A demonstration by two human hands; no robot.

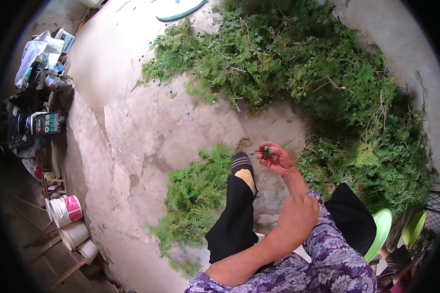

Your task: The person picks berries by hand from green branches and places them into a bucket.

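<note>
My right hand (pixel 277 159) is raised above the floor, its fingers pinched round a small cluster of green cones (pixel 267 151). Across my body reaches my left arm, and my left hand (pixel 300 210) lies curled at the edge of my purple flowered right sleeve (pixel 314 199), gripping the cloth; its fingertips are partly hidden. A large heap of cut evergreen branches (pixel 278 63) spreads ahead and round to the right. Beside my outstretched foot lies a smaller pile of green sprigs (pixel 195 190).
White buckets (pixel 66 211) stand by a wooden frame at the left, with a dark box (pixel 46 123) and bags farther up. A light green plastic rim (pixel 380 232) shows at my right. A pale blue-edged round object (pixel 181 10) is at the top. Bare concrete floor (pixel 117 146) stretches left.
</note>
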